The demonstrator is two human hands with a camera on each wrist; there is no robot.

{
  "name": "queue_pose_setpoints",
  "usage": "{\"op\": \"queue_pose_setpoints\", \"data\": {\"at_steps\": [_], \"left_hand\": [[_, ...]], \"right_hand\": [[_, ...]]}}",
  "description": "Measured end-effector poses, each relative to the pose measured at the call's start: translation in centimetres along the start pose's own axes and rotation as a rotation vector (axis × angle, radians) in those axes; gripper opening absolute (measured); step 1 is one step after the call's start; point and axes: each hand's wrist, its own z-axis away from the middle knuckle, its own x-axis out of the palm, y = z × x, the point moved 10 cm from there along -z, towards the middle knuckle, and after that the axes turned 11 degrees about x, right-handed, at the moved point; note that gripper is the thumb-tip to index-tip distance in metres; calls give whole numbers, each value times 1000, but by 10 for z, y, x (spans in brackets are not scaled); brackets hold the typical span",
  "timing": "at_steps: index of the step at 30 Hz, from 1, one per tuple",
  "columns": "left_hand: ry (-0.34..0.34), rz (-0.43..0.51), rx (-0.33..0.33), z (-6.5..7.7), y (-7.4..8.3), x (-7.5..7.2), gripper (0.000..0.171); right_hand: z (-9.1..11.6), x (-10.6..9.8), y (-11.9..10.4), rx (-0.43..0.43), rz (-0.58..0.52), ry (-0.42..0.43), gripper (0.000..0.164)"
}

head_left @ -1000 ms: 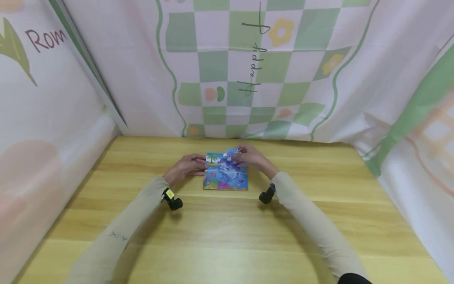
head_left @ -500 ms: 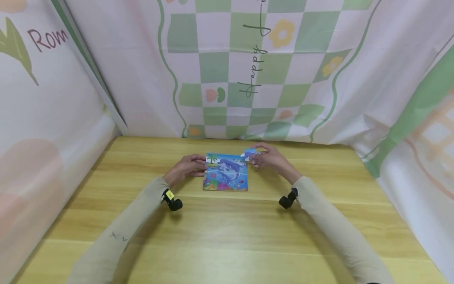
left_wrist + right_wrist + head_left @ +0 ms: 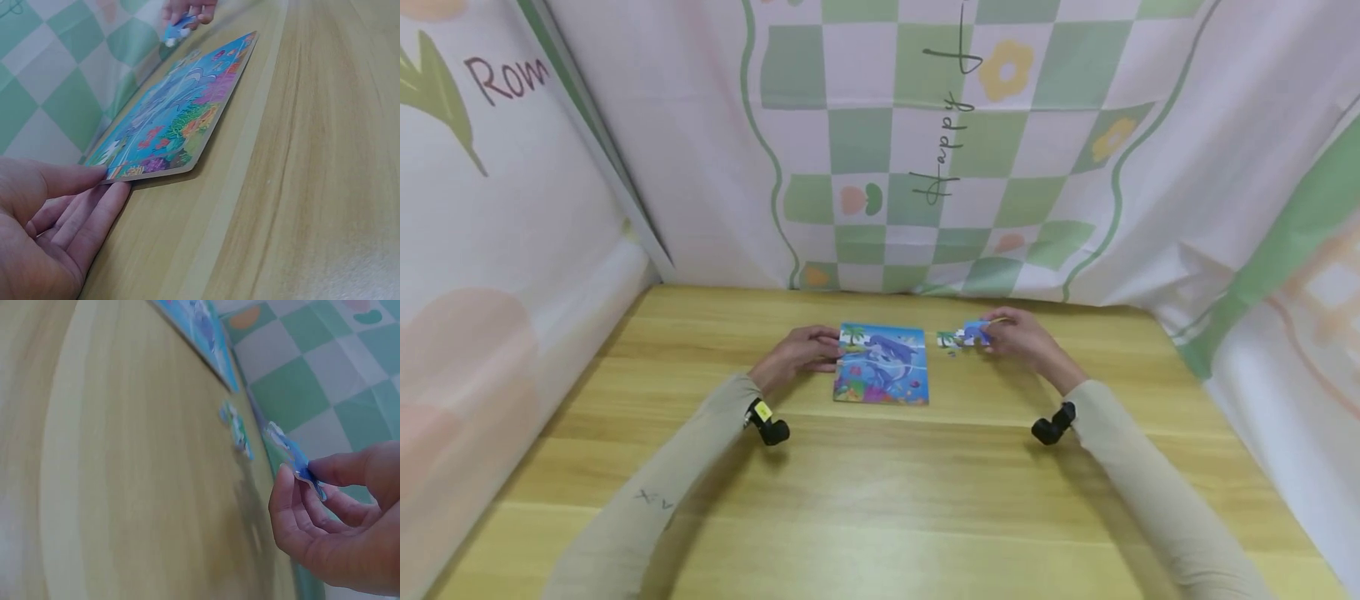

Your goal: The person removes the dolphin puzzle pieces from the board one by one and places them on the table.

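A dolphin jigsaw puzzle (image 3: 882, 367) in a flat board lies near the back of the table. My left hand (image 3: 801, 348) pinches its left edge; the left wrist view shows the thumb on top and fingers (image 3: 94, 219) at the underside. To the right of the board, my right hand (image 3: 1026, 337) pinches a blue and purple puzzle piece (image 3: 976, 332) between thumb and fingertips. The right wrist view shows this piece (image 3: 294, 456) held above the table. Between board and right hand is a palm-tree puzzle piece (image 3: 948, 340), seemingly on the table.
The wooden table (image 3: 880, 500) meets a green and white checkered curtain (image 3: 917, 167) just behind the puzzle. White printed cloth (image 3: 535, 233) hangs along the left side, and more cloth (image 3: 1285, 333) on the right.
My right hand has moved right, off the board, carrying the puzzle piece. The palm-tree piece beside the board has come into view. My left hand stays on the board's edge.
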Motion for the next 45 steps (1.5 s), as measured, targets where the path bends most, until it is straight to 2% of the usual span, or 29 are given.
{"op": "queue_pose_setpoints", "data": {"at_steps": [8,14,23,28,36,42,45], "left_hand": [[-15,-14,24,2,3,1,49],[-6,-13,12,2,3,0,50],[20,-1,-18,2,3,0,52],[13,-1,-10,3,3,0,51],[5,4,-4,3,2,2,51],[-3,-3,17,5,5,2,51],[-10,-13,24,5,6,2,51]], "right_hand": [[1,-11,8,16,35,40,42],[-5,-16,14,32,77,59,42],[-8,-21,8,-12,221,106,38],[-11,-20,5,-17,299,145,34],[-7,-20,5,-21,319,208,27],[-3,-19,-2,-71,435,265,26],[-2,-16,-5,-100,487,248,29]]}}
